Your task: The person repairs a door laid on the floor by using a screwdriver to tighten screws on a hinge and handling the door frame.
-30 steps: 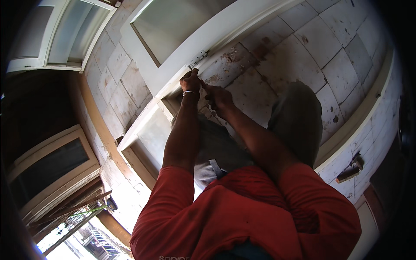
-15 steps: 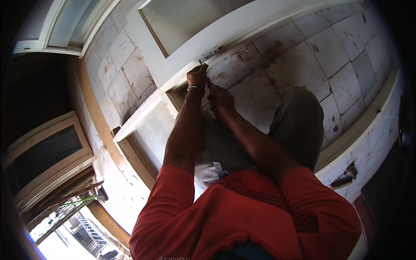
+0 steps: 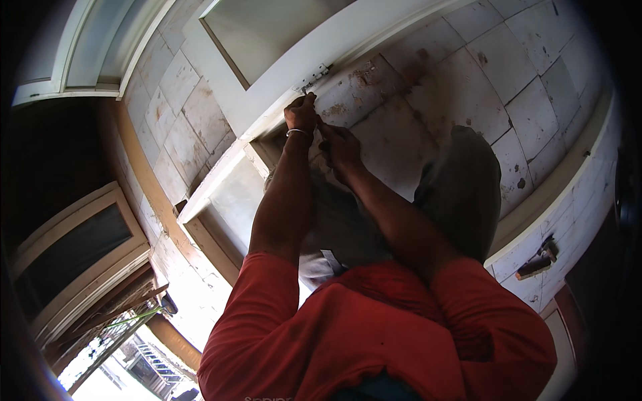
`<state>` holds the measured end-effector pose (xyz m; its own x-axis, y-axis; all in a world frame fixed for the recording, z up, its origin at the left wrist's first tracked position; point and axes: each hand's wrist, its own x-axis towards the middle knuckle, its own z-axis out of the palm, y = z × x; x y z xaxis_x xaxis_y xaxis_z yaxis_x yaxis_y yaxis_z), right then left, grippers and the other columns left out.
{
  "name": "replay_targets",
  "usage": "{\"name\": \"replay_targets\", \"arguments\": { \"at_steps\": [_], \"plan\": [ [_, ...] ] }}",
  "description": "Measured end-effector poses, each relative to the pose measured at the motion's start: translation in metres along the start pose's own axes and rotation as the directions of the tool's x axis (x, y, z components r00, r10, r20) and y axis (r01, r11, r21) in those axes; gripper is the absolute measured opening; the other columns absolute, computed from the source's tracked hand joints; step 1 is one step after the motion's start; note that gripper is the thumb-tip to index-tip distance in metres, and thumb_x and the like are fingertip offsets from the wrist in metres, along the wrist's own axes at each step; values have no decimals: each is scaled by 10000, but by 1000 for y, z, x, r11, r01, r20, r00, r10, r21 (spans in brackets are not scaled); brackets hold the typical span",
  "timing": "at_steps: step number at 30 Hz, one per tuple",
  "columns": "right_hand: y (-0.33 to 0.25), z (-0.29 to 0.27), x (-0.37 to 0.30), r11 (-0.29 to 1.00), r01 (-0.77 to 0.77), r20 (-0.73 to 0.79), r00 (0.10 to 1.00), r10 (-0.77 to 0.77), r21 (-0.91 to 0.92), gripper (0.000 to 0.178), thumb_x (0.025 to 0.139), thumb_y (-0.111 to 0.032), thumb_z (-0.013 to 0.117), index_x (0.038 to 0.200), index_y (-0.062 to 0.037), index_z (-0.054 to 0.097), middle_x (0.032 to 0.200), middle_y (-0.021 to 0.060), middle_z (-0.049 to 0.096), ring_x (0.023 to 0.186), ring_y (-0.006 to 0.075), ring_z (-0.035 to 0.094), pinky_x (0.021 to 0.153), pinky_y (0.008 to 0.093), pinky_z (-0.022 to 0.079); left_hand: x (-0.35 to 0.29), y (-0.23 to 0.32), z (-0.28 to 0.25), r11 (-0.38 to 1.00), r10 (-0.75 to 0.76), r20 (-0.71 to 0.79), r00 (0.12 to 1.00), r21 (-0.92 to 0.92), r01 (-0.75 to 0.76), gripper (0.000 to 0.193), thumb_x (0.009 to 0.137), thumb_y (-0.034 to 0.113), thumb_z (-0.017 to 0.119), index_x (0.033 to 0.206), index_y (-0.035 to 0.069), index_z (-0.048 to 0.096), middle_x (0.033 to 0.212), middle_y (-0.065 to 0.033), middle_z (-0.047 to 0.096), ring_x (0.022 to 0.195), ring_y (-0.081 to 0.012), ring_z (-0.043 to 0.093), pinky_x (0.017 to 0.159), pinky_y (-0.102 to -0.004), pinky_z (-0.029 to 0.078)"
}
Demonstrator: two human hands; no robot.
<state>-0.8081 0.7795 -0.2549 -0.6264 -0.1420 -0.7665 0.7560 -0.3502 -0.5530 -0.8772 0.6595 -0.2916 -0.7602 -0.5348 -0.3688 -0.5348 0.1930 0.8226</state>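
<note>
Just by the hinge [image 3: 315,77], left hand [image 3: 301,115] and right hand [image 3: 342,148] are pinching a slim tool [image 3: 318,121], likely stiff, steadiest held rearward.

A pale tiled surface [image 3: 461,100] spreads from the middle toward the far right, its worn square tiles parted by dark joints and marked with brown stains and chipped patches. A white framed panel [image 3: 249,110] with a greyish inset runs slantwise along its left and far side; whether it rests on the tiles or only borders them is unclear. A perforated metal hinge [image 3: 314,77] sits along the panel's edge, facing the tiles.
</note>
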Motion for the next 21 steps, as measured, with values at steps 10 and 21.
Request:
{"name": "replay_targets", "arguments": {
  "at_steps": [10,21],
  "plan": [
    [2,-27,13,998,27,116,993,-33,55,388,857,-305,651,1133,-32,645,787,55,609,544,88,499,448,246,380,1,-14,13,986,-109,25,994,130,105,383,958,354,506,1037,48,722,709,-79,593,647,-193,569,617,-336,477],
    [13,-29,20,997,-56,116,992,49,56,363,845,-309,673,1094,-46,689,824,63,666,603,98,559,515,255,449,-12,-9,11,979,-202,-82,976,-18,201,321,911,289,544,1024,40,712,694,-73,563,611,-184,540,585,-329,471]
  ]
}}
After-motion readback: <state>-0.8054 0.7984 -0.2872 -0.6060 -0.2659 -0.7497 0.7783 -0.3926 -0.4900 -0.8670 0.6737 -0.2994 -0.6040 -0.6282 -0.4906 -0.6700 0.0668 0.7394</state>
